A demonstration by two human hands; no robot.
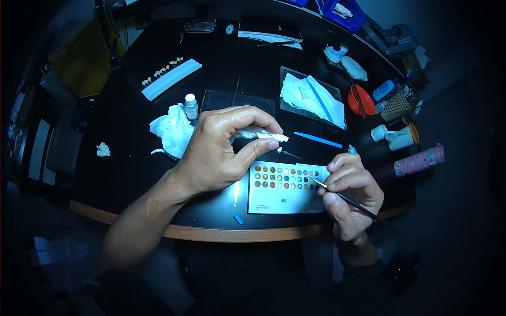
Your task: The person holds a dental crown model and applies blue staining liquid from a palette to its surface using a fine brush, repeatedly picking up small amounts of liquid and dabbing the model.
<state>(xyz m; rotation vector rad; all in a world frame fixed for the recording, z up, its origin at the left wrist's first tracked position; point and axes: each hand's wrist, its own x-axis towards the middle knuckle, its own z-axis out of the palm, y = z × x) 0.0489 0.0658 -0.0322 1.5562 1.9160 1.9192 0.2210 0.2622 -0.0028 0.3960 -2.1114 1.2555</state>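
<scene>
the worktable (pixel 132 174) is black with a curved wooden front edge, lit in the middle while the room around it falls into darkness. a crumpled white tissue (pixel 171 129) lies left of centre with a small white bottle (pixel 191 106) just behind it, and farther back a long pale strip (pixel 171 79) carries a row of small tooth shapes. a glass tray (pixel 311 97) of white tissue sits toward the right, with a red dish (pixel 360 101), a mesh cup (pixel 396 106) and a pink patterned tube (pixel 419 160) beyond it. a thin blue stick (pixel 318 139) lies on the black surface beside the tray.

the small white piece (pixel 263 135) is pale, slender and slightly lumpy, held above the table just over a white palette card (pixel 284 187) dotted with rows of coloured wells; its tip pokes out to the right past the fingers.

the left hand (pixel 221 150) is curled around the white piece, thumb beneath and fingers arched over, pinching it firmly. the right hand (pixel 350 195) is closed on a fine dark brush (pixel 350 201) in a pen grip, the light-coloured tip touching the right end of the palette card. the two hands are near each other but apart.
</scene>
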